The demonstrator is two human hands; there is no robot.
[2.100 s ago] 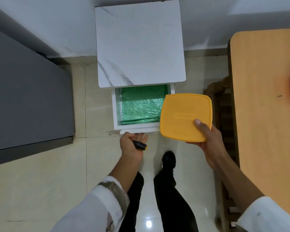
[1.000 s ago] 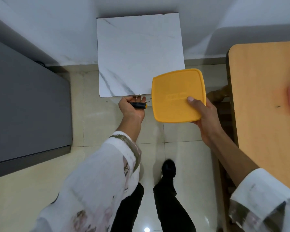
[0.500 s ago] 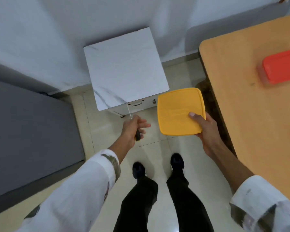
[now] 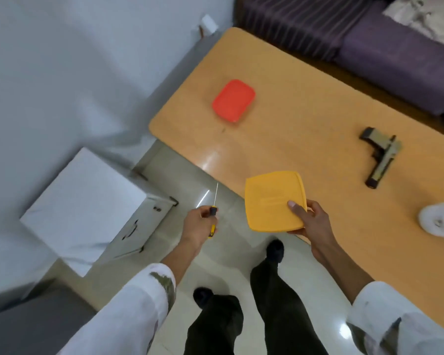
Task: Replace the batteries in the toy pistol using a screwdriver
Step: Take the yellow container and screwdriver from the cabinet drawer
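Note:
The toy pistol (image 4: 381, 157), tan and black, lies flat on the orange table (image 4: 305, 139) at the right, untouched. My left hand (image 4: 199, 226) grips a thin screwdriver (image 4: 214, 209) by its black and yellow handle, shaft pointing up over the floor. My right hand (image 4: 312, 222) holds a square yellow lidded container (image 4: 271, 201) by its near right corner, thumb on top, over the table's near edge.
A red lidded container (image 4: 233, 100) sits on the table's far left part. A white object (image 4: 440, 221) stands at the table's right edge. A white marble-topped drawer unit (image 4: 87, 201) stands left by the wall. A purple sofa (image 4: 369, 34) runs behind the table.
The drawer was pushed shut with my left hand. The view has swung right from the drawer unit to the table, bringing the pistol into sight. Both hands keep their holds.

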